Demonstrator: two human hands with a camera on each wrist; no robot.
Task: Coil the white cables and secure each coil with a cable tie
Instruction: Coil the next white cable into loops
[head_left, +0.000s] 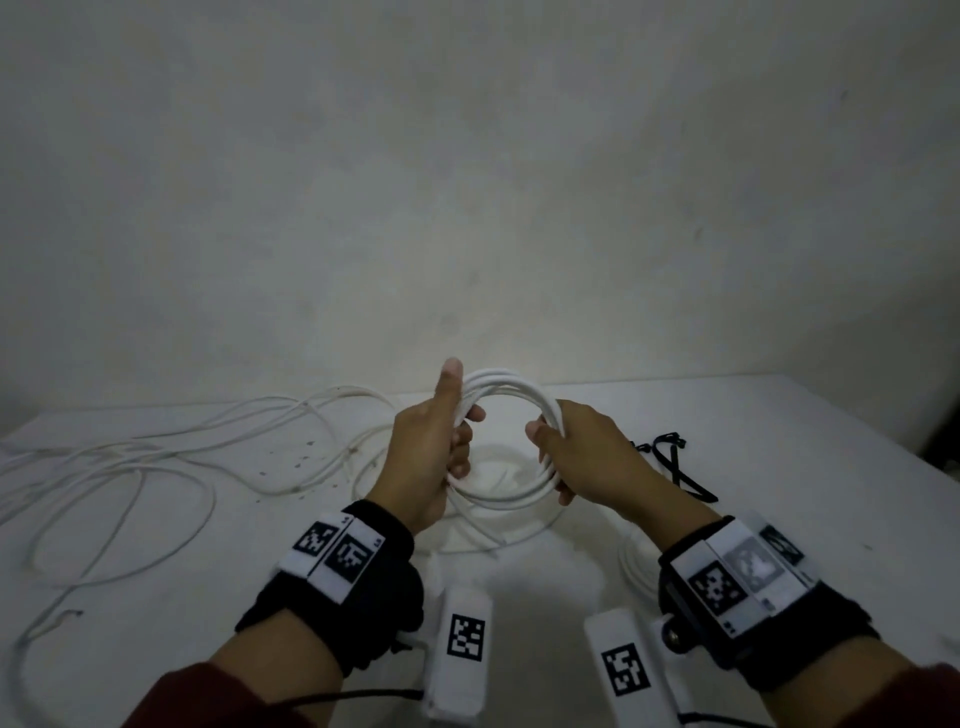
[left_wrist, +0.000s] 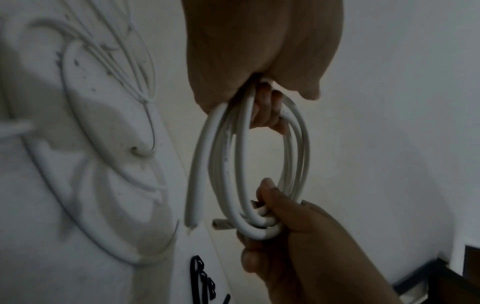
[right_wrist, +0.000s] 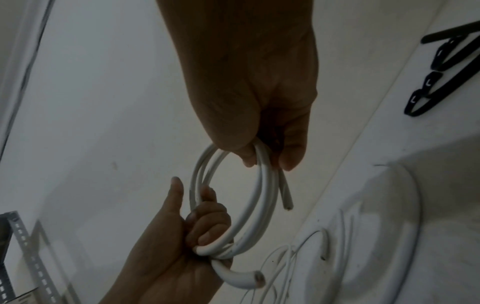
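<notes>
Above the white table (head_left: 779, 415), my left hand (head_left: 426, 457) grips the left side of the coiled white round cable (head_left: 511, 387), fingers curled thru the loop, thumb straight up. My right hand (head_left: 582, 457) clamps the opposite side, so the coil hangs between both fists, clear of the tabletop. Two cut ends poke out. Loose thin white cables (head_left: 156, 457) sprawl to the left; black cable ties (head_left: 670, 457) lie to the right.

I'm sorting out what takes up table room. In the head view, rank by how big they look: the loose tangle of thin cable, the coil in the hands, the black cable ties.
1. Loose tangle of thin cable, sprawling over the table's left.
2. Coil, held up by the left hand and right hand; nearer the camera, so somewhat flattered.
3. Black cable ties, clearly smallest.
</notes>
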